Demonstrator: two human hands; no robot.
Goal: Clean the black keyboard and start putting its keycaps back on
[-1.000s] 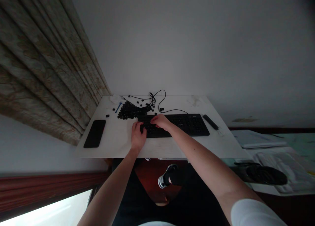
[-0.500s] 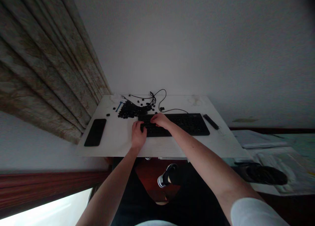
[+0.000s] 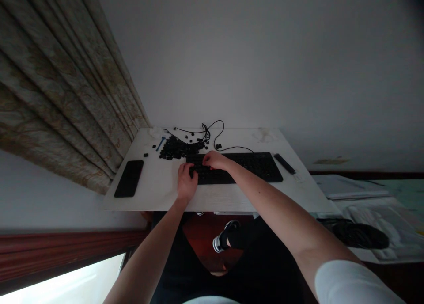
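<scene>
Two hands (image 3: 187,183) (image 3: 216,161) on keyboard (image 3: 248,168), keycaps (image 3: 175,148) beside

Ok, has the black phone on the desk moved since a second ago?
No, the black smartphone sits in the same place against the near-left corner of the white desk; the whole view only drifted slightly.

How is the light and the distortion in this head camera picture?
In the head view, the window is overexposed at lower left, the room is dim, the black keyboard loses key detail, and wide-angle distortion slants the edges of the table and the curtain.
</scene>
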